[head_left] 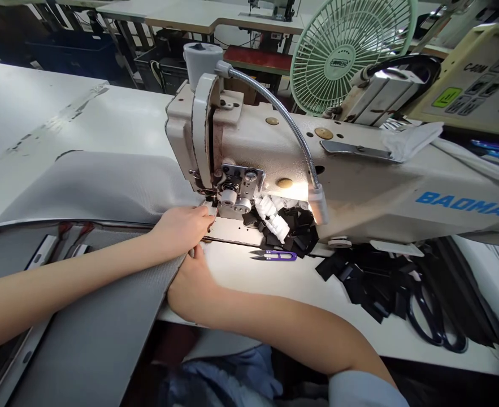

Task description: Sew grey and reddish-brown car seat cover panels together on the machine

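Observation:
A large piece of grey fabric [117, 183] runs under the head of a sewing machine [249, 135], and more of it hangs over the table's front edge. My left hand [183, 229] lies on the fabric close to the needle area, its fingers pressed together at the edge. Just below, my right hand [194, 282] grips the fabric's near edge, thumb uppermost and the other fingers mostly hidden underneath. The needle and presser foot are partly hidden by the machine head and my left fingertips.
Purple thread snips [281, 256] lie right of my hands, beside black fabric pieces [302, 229] and white pieces [272, 217]. Farther right are more black pieces [368, 282] and dark-handled scissors [433, 316]. A green fan [342, 62] and control box [469, 85] stand behind.

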`<state>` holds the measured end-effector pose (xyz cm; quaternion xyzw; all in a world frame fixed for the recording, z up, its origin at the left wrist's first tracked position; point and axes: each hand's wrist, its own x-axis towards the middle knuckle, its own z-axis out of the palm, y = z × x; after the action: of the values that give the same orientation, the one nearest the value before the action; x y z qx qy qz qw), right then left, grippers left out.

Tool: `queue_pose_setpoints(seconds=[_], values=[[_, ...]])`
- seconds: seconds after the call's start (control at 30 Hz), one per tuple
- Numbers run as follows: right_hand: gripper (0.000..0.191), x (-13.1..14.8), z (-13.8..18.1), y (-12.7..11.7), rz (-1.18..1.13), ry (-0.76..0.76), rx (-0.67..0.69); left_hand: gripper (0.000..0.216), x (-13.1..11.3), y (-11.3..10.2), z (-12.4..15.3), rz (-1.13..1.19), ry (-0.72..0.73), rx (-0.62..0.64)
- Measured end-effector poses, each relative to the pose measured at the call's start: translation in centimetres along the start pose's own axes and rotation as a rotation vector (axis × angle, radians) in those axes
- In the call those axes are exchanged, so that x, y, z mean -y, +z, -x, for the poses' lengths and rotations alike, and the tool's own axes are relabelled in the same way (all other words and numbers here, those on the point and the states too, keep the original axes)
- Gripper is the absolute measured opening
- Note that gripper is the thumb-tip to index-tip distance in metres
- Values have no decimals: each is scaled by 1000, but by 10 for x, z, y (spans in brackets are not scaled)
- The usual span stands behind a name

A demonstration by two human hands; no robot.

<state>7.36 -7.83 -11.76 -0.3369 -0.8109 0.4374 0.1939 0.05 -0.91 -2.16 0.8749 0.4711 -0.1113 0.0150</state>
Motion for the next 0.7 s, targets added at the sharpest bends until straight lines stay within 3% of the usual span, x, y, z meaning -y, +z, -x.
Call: queue_pose_setpoints(seconds=[0.13,0.3,0.4,0.7], values=[[60,0,-6,-8,261,11,-67,22,3,0,-9,9,-48,5],[25,11,12,-20,530,-135,-26,24,5,3,-3,3,-19,-83],[18,19,24,-26,726,-239,5,25,5,5,3,56,27,-94],[21,5,26,-32,800,-270,-83,29,2,6,-12,68,-26,-55]])
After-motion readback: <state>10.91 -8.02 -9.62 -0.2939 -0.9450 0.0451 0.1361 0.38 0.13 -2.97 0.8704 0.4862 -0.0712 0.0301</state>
